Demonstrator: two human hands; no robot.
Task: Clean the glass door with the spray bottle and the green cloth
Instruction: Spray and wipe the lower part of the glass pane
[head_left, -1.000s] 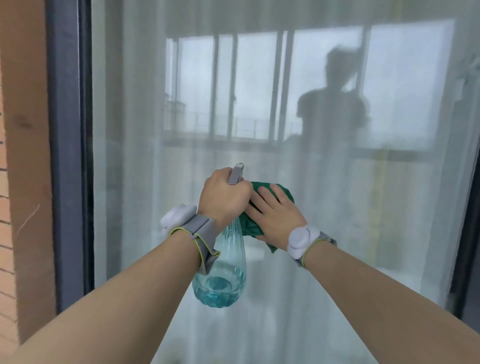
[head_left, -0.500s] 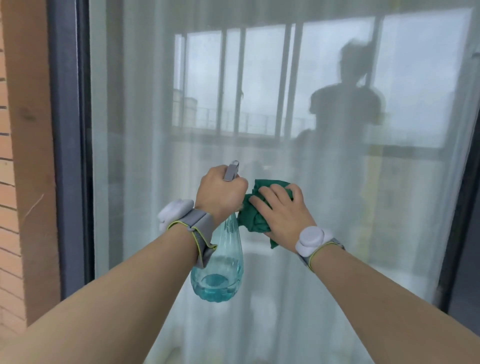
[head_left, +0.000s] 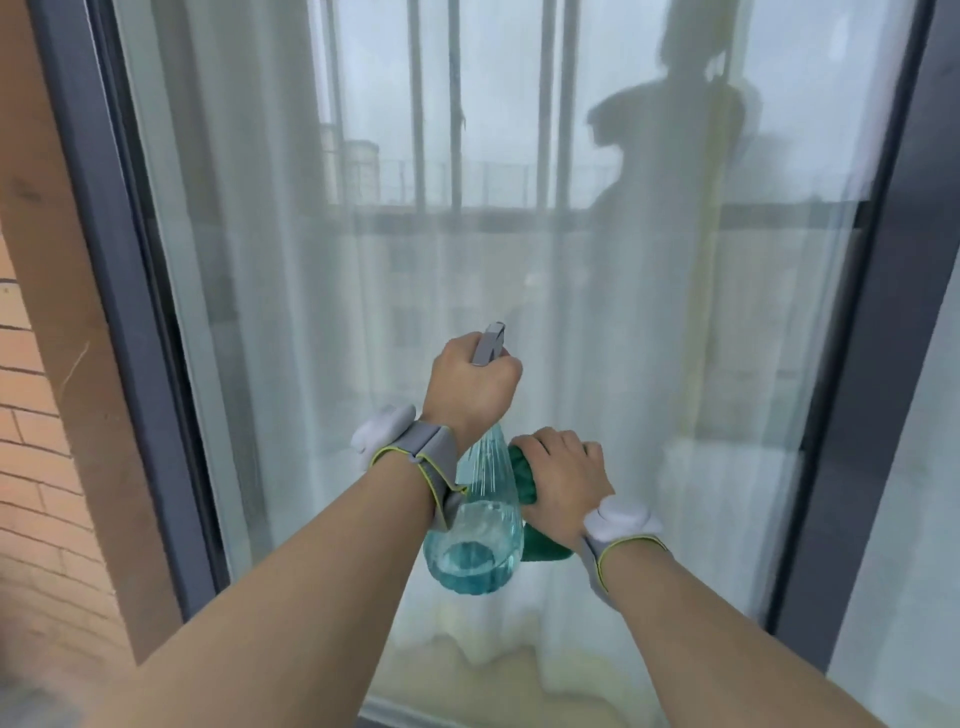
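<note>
Outdoors, my left hand (head_left: 470, 387) grips the spray bottle (head_left: 480, 525) aimed at the glass door (head_left: 519, 260); my right hand (head_left: 563, 483) clutches the green cloth (head_left: 524, 480) beside it. Sheer curtains (head_left: 270, 260) hang behind; brick wall (head_left: 47, 467) at left.

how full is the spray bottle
Mostly empty: the spray bottle, gripped by the left hand, shows blue liquid only in its bottom part.

Left hand (head_left: 470, 387) grips spray bottle (head_left: 480, 525) at the grey head, nozzle aimed at glass door (head_left: 519, 249). Right hand (head_left: 563, 480) clutches green cloth (head_left: 524, 480) just beside the bottle. White curtain (head_left: 270, 260) behind glass, dark frame (head_left: 130, 260) left.
</note>
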